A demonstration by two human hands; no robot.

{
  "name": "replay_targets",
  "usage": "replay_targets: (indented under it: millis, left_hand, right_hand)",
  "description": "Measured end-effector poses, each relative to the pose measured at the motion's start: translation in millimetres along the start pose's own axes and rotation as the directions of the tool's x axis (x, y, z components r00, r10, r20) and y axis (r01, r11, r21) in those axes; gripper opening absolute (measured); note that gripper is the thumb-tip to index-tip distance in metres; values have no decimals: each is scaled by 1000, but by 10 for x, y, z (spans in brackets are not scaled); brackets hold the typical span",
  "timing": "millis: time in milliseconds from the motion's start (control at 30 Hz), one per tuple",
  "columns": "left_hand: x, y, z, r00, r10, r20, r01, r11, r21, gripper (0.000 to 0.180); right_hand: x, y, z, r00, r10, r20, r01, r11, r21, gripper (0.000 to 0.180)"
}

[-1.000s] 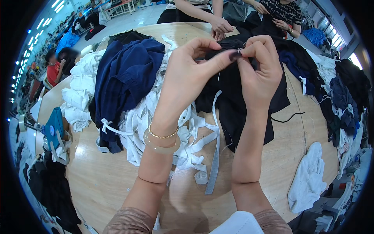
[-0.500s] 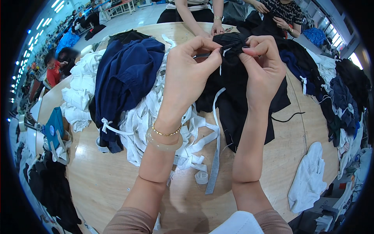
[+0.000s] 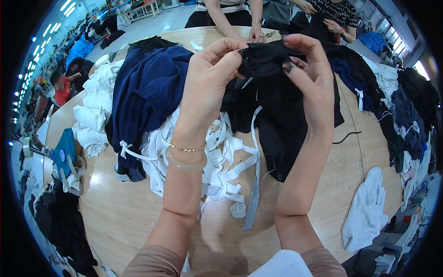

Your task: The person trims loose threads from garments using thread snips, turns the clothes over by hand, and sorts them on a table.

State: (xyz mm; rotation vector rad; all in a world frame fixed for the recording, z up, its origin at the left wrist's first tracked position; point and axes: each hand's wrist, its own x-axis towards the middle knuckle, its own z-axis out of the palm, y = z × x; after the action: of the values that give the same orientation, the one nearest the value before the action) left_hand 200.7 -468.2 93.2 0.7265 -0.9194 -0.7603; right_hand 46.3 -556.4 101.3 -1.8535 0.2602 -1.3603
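You hold up a black garment (image 3: 282,115) over the wooden table (image 3: 120,207).
Your left hand (image 3: 208,74) pinches its bunched top; your right hand (image 3: 317,81) is partly open, thumb against the cloth. The garment's lower part lies beside white strips (image 3: 237,171).

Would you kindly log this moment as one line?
left hand: pinching bunched black cloth garment | right hand: open at garment's gathered top | rumpled navy cloth garment: left of both hands
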Motion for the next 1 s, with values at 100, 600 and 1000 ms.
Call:
replay_targets:
  millis: [100,600,1000]
  left_hand:
    - [-28,76,-41,996,-40,85,40,999,-1,16]
    - [42,-82,-82,997,-71,42,62,981,183,22]
    - [63,-211,91,997,19,72,-19,1000,0,39]
  right_hand:
    - [-29,-14,-117,949,122,291,-117,993,-33,53]
    - [-16,-28,-18,994,-1,106,13,994,-108,52]
    - [-4,85,220,993,110,-38,-114,986,-121,38]
